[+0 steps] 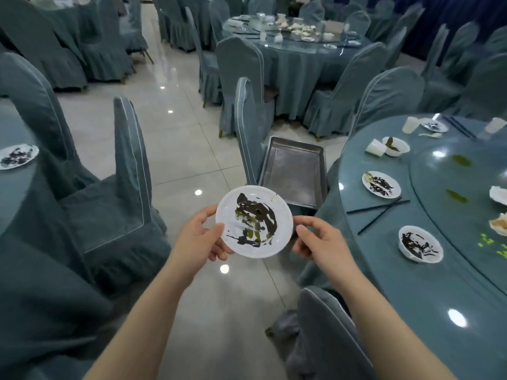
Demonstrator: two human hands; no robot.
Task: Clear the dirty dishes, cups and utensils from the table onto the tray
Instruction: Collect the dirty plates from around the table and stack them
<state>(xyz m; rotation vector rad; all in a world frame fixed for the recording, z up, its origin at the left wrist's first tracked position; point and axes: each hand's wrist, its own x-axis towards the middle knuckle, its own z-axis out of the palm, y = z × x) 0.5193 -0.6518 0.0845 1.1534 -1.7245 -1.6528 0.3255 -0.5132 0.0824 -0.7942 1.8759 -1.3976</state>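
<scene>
1. Held at lower centre of the frame: a smeared white plate (254,221), pinched at opposite rims, left hand (199,237) with thumb on top and fingers curled beneath, right hand (315,239) gripping the far rim the same way. Both grips closed on the plate, nothing else carried.
2. Just above the plate in the frame: the metal tray (293,171), bare inside, resting on a covered chair seat beside the round tabletop (384,283).
3. Left on the tabletop, right side of the frame: a dirty bowl (420,244), a soiled plate (381,184), crossed black chopsticks (380,211), a tipped cup (375,148) touching a second bowl (396,146), more pieces further up right.
4. Judged step: carrying the plate across to the tray; task barely begun.
5. Risks, as judgement:
   - Tilting the plate on the way likely to send dark sauce onto the floor or chair cover.
   - Rim-only pinch on a greasy plate liable to slip.
   - Tray perched on a soft seat apt to rock or slide under a load set near one edge; placing toward the middle safer.
   - Chair back beside the tray easy to clip on the way down.
</scene>
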